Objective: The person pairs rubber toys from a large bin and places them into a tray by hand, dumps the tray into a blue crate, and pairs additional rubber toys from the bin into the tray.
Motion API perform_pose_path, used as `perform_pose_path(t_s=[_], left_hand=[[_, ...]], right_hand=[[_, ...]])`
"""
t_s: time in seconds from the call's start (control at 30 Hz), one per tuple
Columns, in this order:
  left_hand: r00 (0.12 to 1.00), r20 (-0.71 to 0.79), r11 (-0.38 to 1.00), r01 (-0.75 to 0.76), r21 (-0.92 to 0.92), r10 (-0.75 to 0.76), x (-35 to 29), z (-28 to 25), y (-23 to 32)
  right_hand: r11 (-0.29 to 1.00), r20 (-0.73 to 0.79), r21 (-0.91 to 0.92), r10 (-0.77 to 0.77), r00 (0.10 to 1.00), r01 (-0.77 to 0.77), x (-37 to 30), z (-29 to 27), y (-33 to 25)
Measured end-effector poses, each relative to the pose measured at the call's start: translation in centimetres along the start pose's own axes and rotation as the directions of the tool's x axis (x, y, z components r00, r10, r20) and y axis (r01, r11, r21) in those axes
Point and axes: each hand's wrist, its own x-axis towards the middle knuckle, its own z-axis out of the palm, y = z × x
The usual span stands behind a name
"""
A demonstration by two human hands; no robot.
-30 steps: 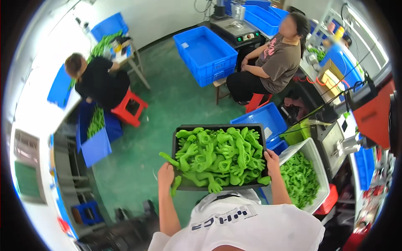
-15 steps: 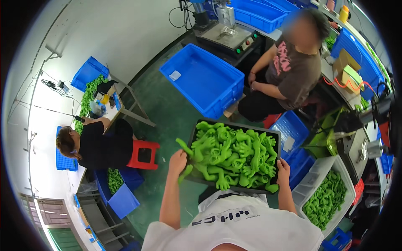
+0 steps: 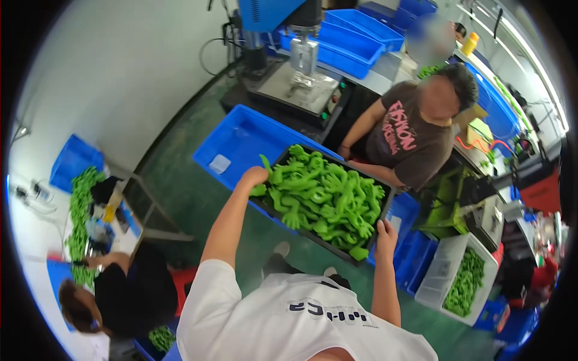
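My left hand (image 3: 256,175) grips the left end of a black tray (image 3: 389,201). The right hand (image 3: 386,236) is closed on its opposite end. Heaped in the tray are many bright green, rubbery-looking pieces (image 3: 325,195), several with hand-like ends and spread fingers. One green piece sticks up beside my left hand. The tray is held in the air, tilted in view, and its far left part overlaps a large blue crate (image 3: 238,135) below. A small white sheet (image 3: 220,163) lies in the crate; the rest of its inside is partly hidden by the tray.
A co-worker in a brown shirt (image 3: 415,132) sits just beyond the tray. A press machine (image 3: 295,90) stands behind the crate. Another person in black (image 3: 138,289) works at a left table. At right are blue crates (image 3: 415,259) and a white bin (image 3: 436,274) of green pieces.
My hands have carried the tray forward, so it now overlaps the blue crate. The tray has turned, its right end now nearer me. My view has shifted too.
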Motion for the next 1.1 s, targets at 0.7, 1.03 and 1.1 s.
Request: perform_pose_path(t_s=[0.7, 1.03, 1.1], left_hand=[[0.822, -0.568, 0.673, -0.441, -0.594, 0.038, -17.3, -2.5, 1.3], [0.750, -0.618, 0.364, -0.658, -0.659, 0.236, -15.7, 3.0, 6.9], [0.791, -0.583, 0.342, -0.609, -0.716, 0.186, -15.8, 3.8, 6.9]], right_hand=[[0.318, 0.390, -0.804, -0.356, 0.849, 0.502, 0.1, 33.9, -13.5], [0.079, 0.411, -0.865, -0.453, 0.791, 0.495, -5.3, 37.0, -12.7], [0.109, 0.445, -0.826, -0.478, 0.758, 0.553, -7.8, 39.0, -13.8]])
